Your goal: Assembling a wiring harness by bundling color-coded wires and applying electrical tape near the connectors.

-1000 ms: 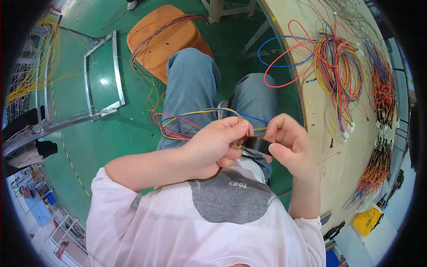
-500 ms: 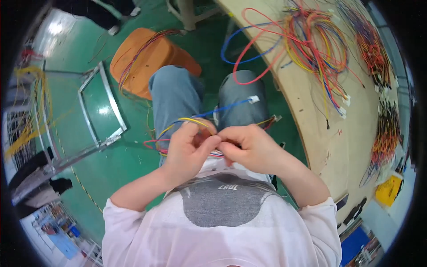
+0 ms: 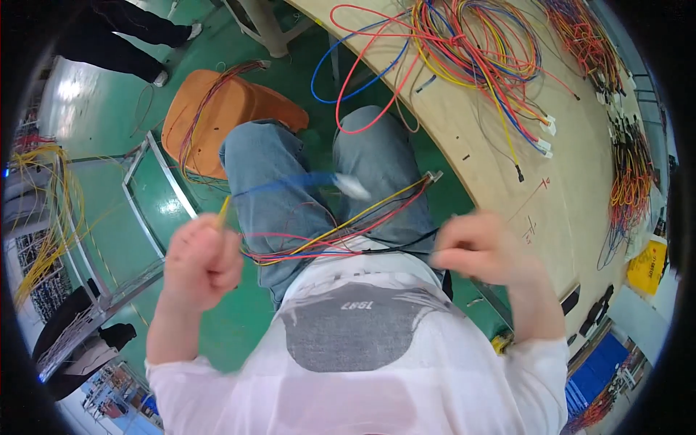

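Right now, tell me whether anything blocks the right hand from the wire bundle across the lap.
Nothing visible stands between the right hand and the wire bundle; its black strands run toward that hand, though blur hides whether they touch.

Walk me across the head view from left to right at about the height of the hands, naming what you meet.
Yellow wires → left hand → wires across the lap → right hand → bundled red-and-black wires.
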Tool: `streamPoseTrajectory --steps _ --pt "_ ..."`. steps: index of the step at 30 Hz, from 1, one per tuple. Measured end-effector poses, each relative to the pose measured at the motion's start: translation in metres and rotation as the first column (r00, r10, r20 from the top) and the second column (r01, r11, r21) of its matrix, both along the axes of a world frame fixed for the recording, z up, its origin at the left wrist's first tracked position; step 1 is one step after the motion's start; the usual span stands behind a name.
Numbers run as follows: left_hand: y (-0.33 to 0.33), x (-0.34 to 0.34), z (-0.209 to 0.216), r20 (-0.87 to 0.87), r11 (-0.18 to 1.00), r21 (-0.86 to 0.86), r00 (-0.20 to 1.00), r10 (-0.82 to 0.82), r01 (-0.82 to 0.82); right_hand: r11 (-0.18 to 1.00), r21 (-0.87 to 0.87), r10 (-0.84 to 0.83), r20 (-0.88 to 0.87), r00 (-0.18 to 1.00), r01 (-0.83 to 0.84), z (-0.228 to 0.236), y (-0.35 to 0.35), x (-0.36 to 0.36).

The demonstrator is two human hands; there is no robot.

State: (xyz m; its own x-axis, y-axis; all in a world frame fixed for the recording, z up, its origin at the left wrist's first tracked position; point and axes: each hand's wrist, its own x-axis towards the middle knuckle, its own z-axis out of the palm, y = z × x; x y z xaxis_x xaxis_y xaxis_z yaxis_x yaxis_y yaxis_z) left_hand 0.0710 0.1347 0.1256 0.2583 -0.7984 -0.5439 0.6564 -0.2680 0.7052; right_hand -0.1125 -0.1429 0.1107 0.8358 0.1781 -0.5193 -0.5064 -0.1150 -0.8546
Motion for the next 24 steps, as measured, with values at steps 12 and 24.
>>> streamPoseTrajectory --steps 12,24 --pt "-0.127 0.013 0.005 0.507 0.588 0.527 0.328 -0.797 0.613 -0.179 -0.914 -0.399 0.405 0.822 0.364 -0.025 -0.048 -0.107" --pt "-0.147 -0.021 -0.102 0.922 0.864 0.376 -0.225 -0.315 0.333 0.438 -0.719 -0.597 0.216 0.772 0.540 -0.106 0.056 -0.098"
